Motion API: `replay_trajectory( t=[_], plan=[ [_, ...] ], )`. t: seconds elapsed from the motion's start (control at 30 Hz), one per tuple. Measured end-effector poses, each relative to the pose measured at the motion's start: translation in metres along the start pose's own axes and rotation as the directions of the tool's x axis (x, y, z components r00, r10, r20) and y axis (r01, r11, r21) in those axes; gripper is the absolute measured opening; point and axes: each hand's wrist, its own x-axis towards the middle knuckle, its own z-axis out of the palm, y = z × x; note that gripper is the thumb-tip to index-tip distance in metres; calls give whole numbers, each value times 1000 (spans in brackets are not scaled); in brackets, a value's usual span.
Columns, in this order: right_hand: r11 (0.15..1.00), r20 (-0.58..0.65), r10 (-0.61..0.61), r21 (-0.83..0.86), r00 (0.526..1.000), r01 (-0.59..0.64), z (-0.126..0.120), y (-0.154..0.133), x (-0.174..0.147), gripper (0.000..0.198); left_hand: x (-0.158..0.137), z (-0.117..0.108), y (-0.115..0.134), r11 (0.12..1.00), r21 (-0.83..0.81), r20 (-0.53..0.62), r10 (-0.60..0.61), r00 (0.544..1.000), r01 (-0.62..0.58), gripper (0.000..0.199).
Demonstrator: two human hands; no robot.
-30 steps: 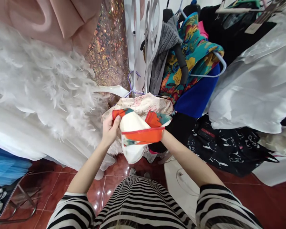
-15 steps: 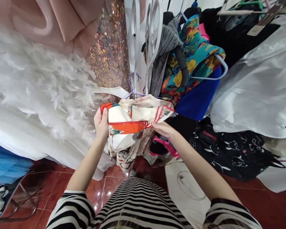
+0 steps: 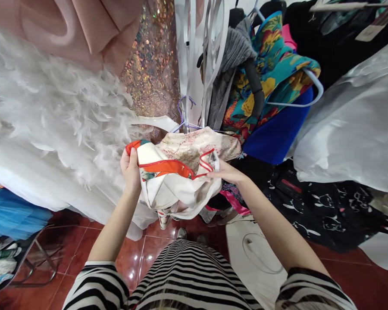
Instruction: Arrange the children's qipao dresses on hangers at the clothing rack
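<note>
A cream garment (image 3: 168,189) with orange-red trim is stretched between both hands, its folds hanging below them. My left hand (image 3: 131,172) grips its orange-edged corner, thumb on top. At the other side my right hand (image 3: 224,171) pinches the edge near a looped piece with red-and-white stripes; some of its fingers are hidden behind the cloth. Just behind hangs a pale floral garment (image 3: 194,144) on a purple hanger (image 3: 186,122), close to the fabric I hold.
White feathered clothing (image 3: 67,103) hangs at left beside a sequined dress (image 3: 151,64). To the right are a teal floral garment (image 3: 261,86), white satin (image 3: 349,129) and a black printed cloth (image 3: 320,202). A white board (image 3: 258,254) lies low on the red tiled floor (image 3: 129,260).
My left hand has moved slightly left and down. The striped edge at my right hand has folded into a loop, and the cream cloth now sags wider, exposing more of the floral garment.
</note>
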Motion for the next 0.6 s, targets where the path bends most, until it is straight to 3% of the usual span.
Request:
replay_trajectory(
  t=[0.07,0.1,0.17,0.23,0.3,0.47,0.6],
  plan=[
    [994,100,45,-107,994,-34,-4,0,-3,59,3,-2,-4,1000,8,-25,21,999,-20,53],
    [989,89,45,-144,995,-32,-6,1,-3,52,5,-3,-5,1000,12,-30,29,999,-29,53],
    [987,-38,-12,-164,999,5,-12,1,-1,44,8,-3,-7,999,12,-26,32,999,-32,52],
    [985,-202,-101,-160,974,69,-18,1,1,47,8,-1,-9,1000,0,-13,16,1000,-16,52],
    [977,-263,-157,-185,952,110,-20,0,2,52,5,5,-11,1000,-7,11,-7,1000,7,51],
    [927,12,-49,-373,999,50,4,2,1,56,-16,32,-18,999,31,189,-14,982,8,44],
    [870,109,-97,-474,989,137,37,16,3,49,-36,48,-21,998,70,426,-30,904,0,38]
  ],
)
